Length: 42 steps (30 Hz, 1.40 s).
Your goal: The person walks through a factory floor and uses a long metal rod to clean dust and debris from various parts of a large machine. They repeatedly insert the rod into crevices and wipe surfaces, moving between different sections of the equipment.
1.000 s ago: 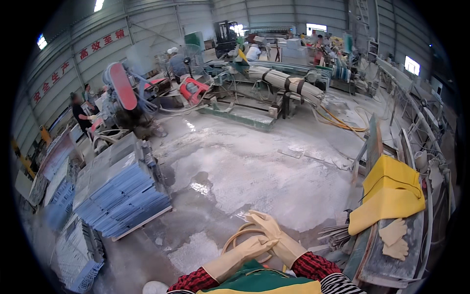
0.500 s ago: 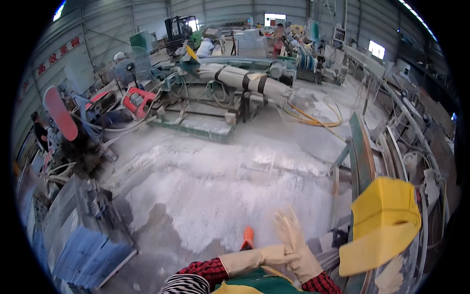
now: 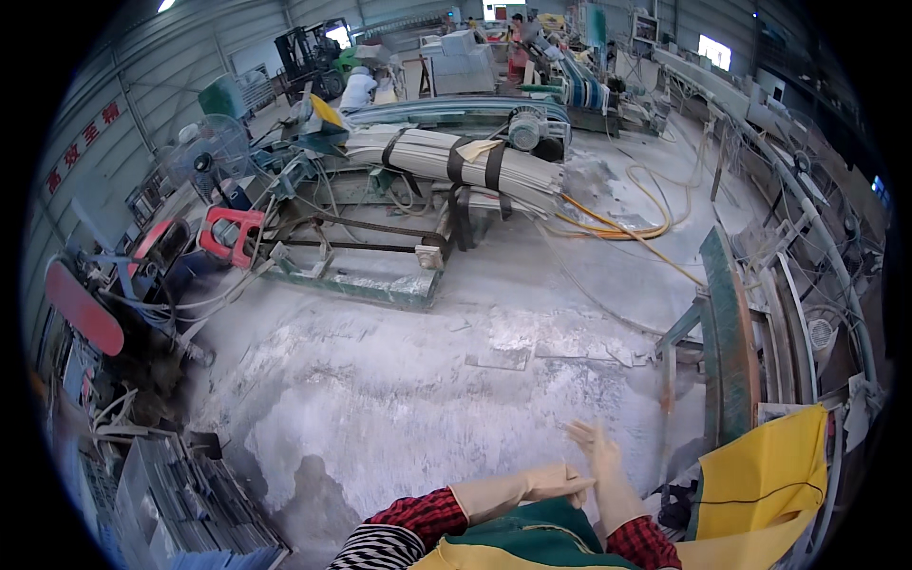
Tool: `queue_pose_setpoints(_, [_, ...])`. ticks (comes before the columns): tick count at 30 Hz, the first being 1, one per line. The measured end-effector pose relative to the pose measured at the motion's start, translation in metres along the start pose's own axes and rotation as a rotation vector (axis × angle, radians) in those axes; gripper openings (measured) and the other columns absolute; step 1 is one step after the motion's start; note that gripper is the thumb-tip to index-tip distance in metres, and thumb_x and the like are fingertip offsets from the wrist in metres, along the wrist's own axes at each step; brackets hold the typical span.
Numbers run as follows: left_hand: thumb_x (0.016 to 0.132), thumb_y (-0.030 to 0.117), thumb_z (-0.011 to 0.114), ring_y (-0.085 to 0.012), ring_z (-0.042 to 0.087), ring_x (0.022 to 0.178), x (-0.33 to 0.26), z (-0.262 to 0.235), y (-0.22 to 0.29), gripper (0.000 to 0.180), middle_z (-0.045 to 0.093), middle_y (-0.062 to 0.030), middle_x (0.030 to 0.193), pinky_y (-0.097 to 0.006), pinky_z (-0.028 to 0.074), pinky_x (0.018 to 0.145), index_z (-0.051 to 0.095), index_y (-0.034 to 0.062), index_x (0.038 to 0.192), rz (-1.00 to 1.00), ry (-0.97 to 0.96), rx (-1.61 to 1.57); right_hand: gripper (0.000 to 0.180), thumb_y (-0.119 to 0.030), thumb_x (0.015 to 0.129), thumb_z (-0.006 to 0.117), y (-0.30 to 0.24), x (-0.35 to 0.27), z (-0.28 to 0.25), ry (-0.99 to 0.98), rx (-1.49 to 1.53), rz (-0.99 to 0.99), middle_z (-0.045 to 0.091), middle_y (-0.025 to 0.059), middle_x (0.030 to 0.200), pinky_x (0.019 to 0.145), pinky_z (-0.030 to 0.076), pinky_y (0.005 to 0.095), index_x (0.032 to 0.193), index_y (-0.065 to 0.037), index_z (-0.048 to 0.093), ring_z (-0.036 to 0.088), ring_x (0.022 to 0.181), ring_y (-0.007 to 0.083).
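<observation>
Both my hands wear long cream rubber gloves over red-and-black checked sleeves. My left hand point(image 3: 560, 483) reaches in from the lower left, its fingers curled against the wrist side of the right glove. Whether it pinches the glove's rubber is too small to tell. My right hand point(image 3: 597, 445) points up and forward with its fingers stretched out, holding nothing. Below them is a green apron point(image 3: 541, 527) with yellow parts, on my front. A yellow sheet point(image 3: 760, 470) is draped to the right of my right hand.
Dark slabs point(image 3: 195, 494) are stacked at the lower left. A green metal frame point(image 3: 727, 332) stands at the right. Ahead, strapped pale strips point(image 3: 456, 161) lie on a machine, with a yellow hose point(image 3: 617, 231) on the dusty floor. A fan point(image 3: 204, 157) and forklift point(image 3: 309, 62) stand farther back.
The view has shifted, and the orange boot is out of sight. My left hand, earlier laid across the right wrist, now has its fingers curled at that glove's edge. The right hand stays raised.
</observation>
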<state>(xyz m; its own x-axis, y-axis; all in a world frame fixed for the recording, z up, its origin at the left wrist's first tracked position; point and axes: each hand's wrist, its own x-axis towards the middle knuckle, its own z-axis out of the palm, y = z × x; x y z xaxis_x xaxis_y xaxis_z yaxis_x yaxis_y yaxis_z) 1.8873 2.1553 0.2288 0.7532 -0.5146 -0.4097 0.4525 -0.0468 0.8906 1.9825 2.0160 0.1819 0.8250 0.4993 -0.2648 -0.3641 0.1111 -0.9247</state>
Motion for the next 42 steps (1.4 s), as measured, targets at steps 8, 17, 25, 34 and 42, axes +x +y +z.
queue_pose_setpoints(8, [0.099,0.041,0.056,-0.0190,0.066,0.105,0.048,-0.227,-0.128,0.051,0.072,-0.0120,0.114,-0.035,0.049,0.096,0.066,-0.0013,0.124,-0.062,0.658,-0.094,0.066,-0.050,0.102,0.049,0.008,0.105,-0.220,0.065,0.365,0.190,0.068,0.0262,0.108,0.084,0.053,0.0334,0.116,0.014,0.057,0.068,0.097,0.0315])
queue_pose_setpoints(17, [0.096,0.045,0.052,-0.0214,0.069,0.091,-0.033,-0.340,-0.196,0.054,0.073,-0.0125,0.104,-0.034,0.052,0.080,0.061,0.0027,0.128,-0.820,1.064,0.102,0.053,-0.045,0.097,0.062,-0.102,0.300,-0.278,0.391,-0.059,0.193,0.069,0.0165,0.072,0.042,0.045,0.0320,0.084,0.005,0.067,0.060,0.048,0.0194])
queue_pose_setpoints(25, [0.092,0.053,0.053,-0.0242,0.067,0.104,0.201,-0.428,0.015,0.059,0.072,-0.0122,0.111,-0.035,0.048,0.094,0.067,0.0037,0.122,-0.430,0.822,0.158,0.055,-0.057,0.094,0.054,-0.239,0.497,-0.155,-0.085,-0.851,0.383,0.067,0.0089,0.068,0.056,0.048,0.0352,0.082,-0.006,0.072,0.061,0.056,0.0181])
queue_pose_setpoints(34, [0.093,0.048,0.051,-0.0304,0.065,0.109,0.378,-0.614,0.079,0.055,0.070,-0.0193,0.114,-0.040,0.048,0.095,0.067,0.0022,0.120,-0.385,0.681,0.326,0.074,-0.068,0.091,0.039,-0.255,0.599,-0.316,-0.168,-1.247,0.495,0.070,0.0210,0.078,0.077,0.051,0.0452,0.088,-0.002,0.072,0.070,0.082,0.0363])
queue_pose_setpoints(42, [0.095,0.043,0.047,-0.0377,0.061,0.113,0.477,-0.715,0.236,0.049,0.067,-0.0227,0.116,-0.044,0.047,0.096,0.067,0.0042,0.118,-0.297,0.722,0.431,0.035,-0.039,0.093,0.059,-0.256,0.653,-0.423,0.069,-1.127,0.738,0.069,0.0177,0.075,0.065,0.051,0.0464,0.092,-0.006,0.072,0.067,0.066,0.0307])
